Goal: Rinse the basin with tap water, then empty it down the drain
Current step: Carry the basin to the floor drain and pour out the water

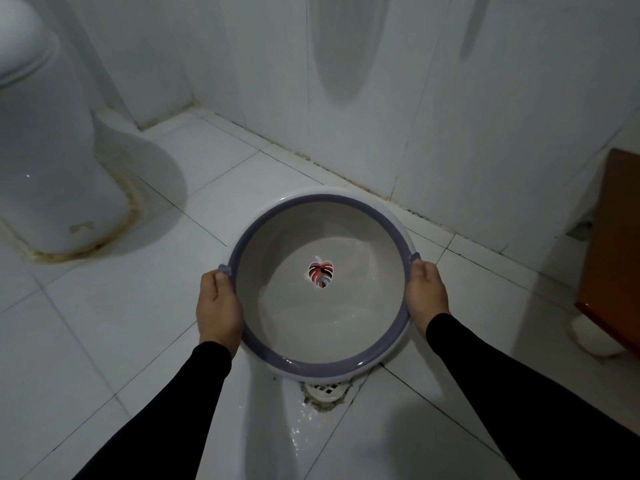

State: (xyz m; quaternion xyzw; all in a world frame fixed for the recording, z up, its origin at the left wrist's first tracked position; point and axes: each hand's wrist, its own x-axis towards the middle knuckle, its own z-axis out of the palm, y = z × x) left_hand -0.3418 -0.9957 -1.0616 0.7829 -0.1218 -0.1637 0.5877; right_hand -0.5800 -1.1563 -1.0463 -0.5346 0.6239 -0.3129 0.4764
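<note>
Fingers (221,271) of the left hand (219,308) curl closed around the rim of the basin (322,282), thumb lying on top near a small lug; the right hand (426,296) grips the opposite side of the rim the same way, its fingers wrapped under and mostly hidden. Both hands are shut on the basin and nothing else.

From the head view, the basin sits at the centre of the frame, held low over the white tiled floor (104,323), with a purple-grey rim band and a leaf sticker (319,274) on its bottom. It is round, so it has no long axis; its mouth faces up and toward the camera, the near rim dipped lower than the far rim. A shallow sheet of water seems to pool in the lower part of the bowl.

Just below the near rim lies the floor drain (325,393), partly covered by the basin, with wet streaks on the tile beneath it. This looks like the emptying step: the next move probably calls for tipping the near edge further so the water runs off over the drain.
</note>
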